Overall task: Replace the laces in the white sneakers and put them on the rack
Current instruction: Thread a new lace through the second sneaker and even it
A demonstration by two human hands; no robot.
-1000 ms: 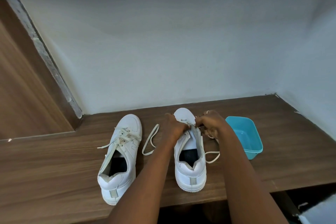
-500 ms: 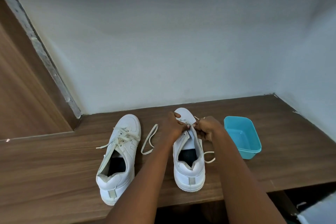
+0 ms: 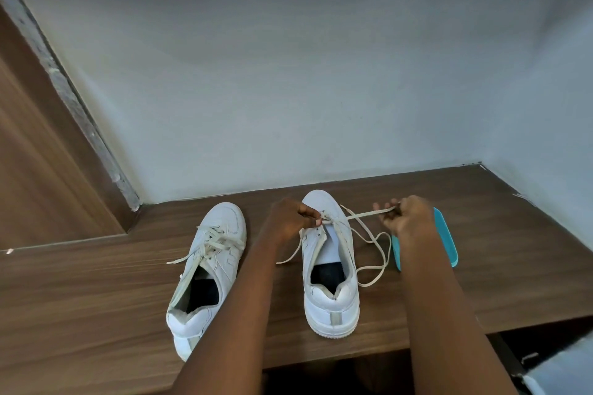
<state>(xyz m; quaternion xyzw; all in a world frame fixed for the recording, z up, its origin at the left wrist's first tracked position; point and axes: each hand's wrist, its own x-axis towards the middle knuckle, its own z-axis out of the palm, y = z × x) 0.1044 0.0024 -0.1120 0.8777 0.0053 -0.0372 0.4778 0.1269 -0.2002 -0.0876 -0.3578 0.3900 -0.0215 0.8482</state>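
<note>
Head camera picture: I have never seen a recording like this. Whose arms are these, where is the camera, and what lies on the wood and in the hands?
No machine here. A person wears one wide-angle camera on the head, looking forward and down, so the two bare arms are their own. On the wooden surface stand two white sneakers: a laced sneaker on the left, and a second sneaker with most eyelets empty. The left hand pinches the lace at its front eyelets; the right hand pinches the same lace and holds it taut to the side. A teal plastic tub sits behind the right arm, partly hidden.
</note>
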